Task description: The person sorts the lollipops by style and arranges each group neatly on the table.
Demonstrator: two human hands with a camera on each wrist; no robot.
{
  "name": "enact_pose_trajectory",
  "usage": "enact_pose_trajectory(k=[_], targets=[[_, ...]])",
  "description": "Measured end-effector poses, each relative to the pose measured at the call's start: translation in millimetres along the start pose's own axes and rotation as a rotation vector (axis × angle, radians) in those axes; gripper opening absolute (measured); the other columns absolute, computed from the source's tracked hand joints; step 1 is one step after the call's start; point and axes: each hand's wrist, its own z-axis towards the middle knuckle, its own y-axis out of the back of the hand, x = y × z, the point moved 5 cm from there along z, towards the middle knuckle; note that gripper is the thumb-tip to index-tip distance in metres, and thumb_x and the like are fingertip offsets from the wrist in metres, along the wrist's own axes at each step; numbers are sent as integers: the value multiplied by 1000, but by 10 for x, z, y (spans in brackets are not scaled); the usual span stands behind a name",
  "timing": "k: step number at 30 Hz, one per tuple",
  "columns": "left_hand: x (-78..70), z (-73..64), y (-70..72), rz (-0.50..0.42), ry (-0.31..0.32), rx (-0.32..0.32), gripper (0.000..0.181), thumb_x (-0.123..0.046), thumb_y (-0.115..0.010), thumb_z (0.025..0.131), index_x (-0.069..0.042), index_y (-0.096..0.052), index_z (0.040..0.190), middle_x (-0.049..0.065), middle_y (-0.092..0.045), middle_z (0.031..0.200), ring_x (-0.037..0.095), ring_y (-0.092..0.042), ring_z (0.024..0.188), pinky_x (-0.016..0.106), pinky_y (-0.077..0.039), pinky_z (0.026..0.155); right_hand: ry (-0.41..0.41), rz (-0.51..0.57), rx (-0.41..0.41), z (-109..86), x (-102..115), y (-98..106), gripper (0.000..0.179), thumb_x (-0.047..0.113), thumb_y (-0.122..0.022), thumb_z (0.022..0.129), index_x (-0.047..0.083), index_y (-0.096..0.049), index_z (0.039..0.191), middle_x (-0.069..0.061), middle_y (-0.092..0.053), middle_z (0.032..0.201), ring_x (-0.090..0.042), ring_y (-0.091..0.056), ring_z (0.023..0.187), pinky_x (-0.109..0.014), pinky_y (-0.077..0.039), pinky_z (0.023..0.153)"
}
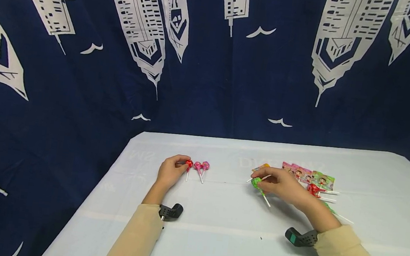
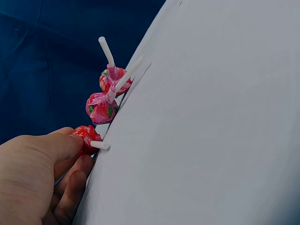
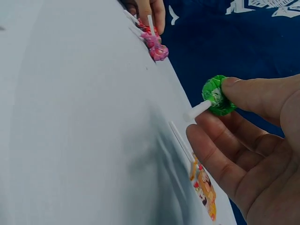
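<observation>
At the left of the group, my left hand (image 1: 170,172) pinches a red-wrapped lollipop (image 1: 190,164) between thumb and fingers, its white stick pointing toward me. Two pink-wrapped lollipops (image 1: 197,166) lie just right of it, sticks crossing; in the left wrist view the nearer pink lollipop (image 2: 101,108) is close to the red lollipop (image 2: 87,137). My right hand (image 1: 283,185) holds a green-wrapped lollipop (image 1: 256,182) by its round head, thumb on one side, stick pointing down toward me. The right wrist view shows this green lollipop (image 3: 216,96) raised over the table.
Behind my right hand lies a flat orange packet (image 3: 205,192) with a white stick. Pink packets (image 1: 300,173) and a green packet (image 1: 322,180) lie farther right, beside red lollipops (image 1: 313,190). Another green lollipop (image 1: 329,207) is partly behind my right forearm. All lie on a white-covered table (image 1: 214,247).
</observation>
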Motion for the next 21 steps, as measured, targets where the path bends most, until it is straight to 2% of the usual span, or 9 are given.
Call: enact_pose_trajectory(k=[7,14,21], targets=[[13,4,-10,6,1,-4,22,-15,-72,91,-18,-76,113,4,-75,114,16,-66,89,27,-49,76,-20,5,-33,82,25,-62,29,13,-68,94,4,-67,120,-16,-67,117,-19,-68,86,-32,-59,76],[15,2,-13,1,4,0,23,-15,-72,91,-18,-76,113,4,-75,114,17,-66,90,27,-50,76,-31,50,-49,218,24,-157,29,12,-68,94,1,-66,120,-19,-66,119,-24,-69,89,-33,-60,77],[5,6,-7,9,2,-3,22,-15,-72,91,-18,-76,113,4,-75,113,16,-67,90,28,-50,77,7,62,-63,341,69,-263,29,8,-66,94,-3,-64,121,-22,-66,121,-21,-68,92,-31,-59,77]])
